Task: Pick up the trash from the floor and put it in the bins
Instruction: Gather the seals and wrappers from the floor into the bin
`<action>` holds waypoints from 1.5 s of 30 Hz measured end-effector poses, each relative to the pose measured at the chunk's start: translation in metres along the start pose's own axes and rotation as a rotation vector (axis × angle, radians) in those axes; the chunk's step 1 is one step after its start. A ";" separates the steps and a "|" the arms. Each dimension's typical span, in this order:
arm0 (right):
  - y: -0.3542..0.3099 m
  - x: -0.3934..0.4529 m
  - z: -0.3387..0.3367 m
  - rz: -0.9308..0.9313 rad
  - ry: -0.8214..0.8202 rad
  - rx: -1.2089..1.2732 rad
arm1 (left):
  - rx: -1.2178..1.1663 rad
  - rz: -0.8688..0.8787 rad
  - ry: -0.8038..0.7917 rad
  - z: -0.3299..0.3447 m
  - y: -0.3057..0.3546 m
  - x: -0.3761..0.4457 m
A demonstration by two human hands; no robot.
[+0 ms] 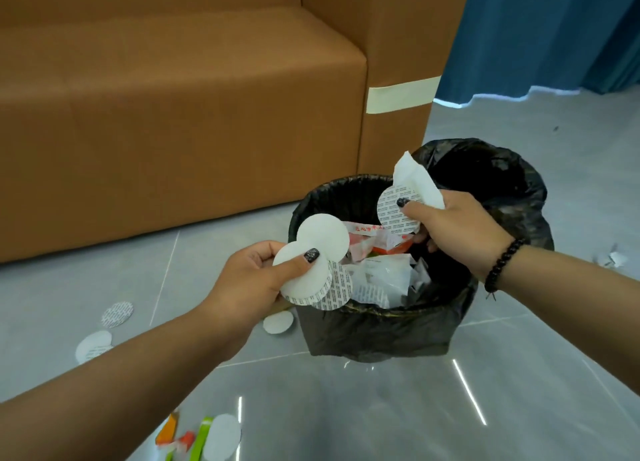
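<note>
A bin with a black liner [388,325] stands on the grey floor, part full of wrappers and paper [377,273]. A second black-lined bin [512,190] stands right behind it. My left hand [252,280] pinches several white round discs [318,252] at the near bin's left rim. Over the same bin, my right hand [460,228] grips a printed round disc [394,211] together with a crumpled white paper [415,180].
More round discs lie on the floor at the left [117,313] [93,346], by the bin's foot [277,322] and near the bottom edge [221,436], beside colourful wrappers [183,440]. Small scraps [614,258] lie at the right. A brown sofa [180,114] and blue curtain [554,34] stand behind.
</note>
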State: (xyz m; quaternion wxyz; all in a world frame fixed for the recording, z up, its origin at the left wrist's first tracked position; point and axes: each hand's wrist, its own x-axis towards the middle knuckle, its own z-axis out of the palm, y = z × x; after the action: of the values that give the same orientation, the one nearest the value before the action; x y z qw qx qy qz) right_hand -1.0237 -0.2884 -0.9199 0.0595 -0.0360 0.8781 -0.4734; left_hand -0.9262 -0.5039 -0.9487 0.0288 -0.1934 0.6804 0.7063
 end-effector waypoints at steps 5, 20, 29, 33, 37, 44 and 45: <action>0.009 -0.002 -0.001 -0.014 -0.059 -0.114 | -0.014 -0.002 0.008 0.006 -0.009 -0.003; -0.001 -0.047 0.012 -0.208 -0.251 0.194 | -0.119 -0.088 -0.097 -0.007 -0.047 -0.040; -0.007 -0.058 0.031 -0.210 -0.337 0.265 | -0.136 -0.077 -0.120 -0.005 -0.045 -0.041; 0.002 -0.034 0.010 -0.190 -0.109 0.146 | -0.221 -0.106 -0.045 -0.011 -0.046 -0.035; 0.020 -0.020 0.003 -0.068 -0.011 0.003 | -0.308 -0.110 -0.016 -0.012 -0.039 -0.033; -0.007 -0.075 0.026 -0.257 -0.244 0.124 | -0.477 -0.074 -0.023 -0.003 -0.028 -0.033; -0.009 -0.080 0.030 -0.252 -0.303 0.125 | -0.489 -0.068 -0.033 -0.001 -0.026 -0.034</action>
State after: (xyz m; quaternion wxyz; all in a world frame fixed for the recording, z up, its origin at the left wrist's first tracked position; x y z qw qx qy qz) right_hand -0.9401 -0.3086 -0.9232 0.1334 -0.2127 0.8167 -0.5196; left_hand -0.8871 -0.4957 -0.9625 0.0161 -0.2059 0.4816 0.8517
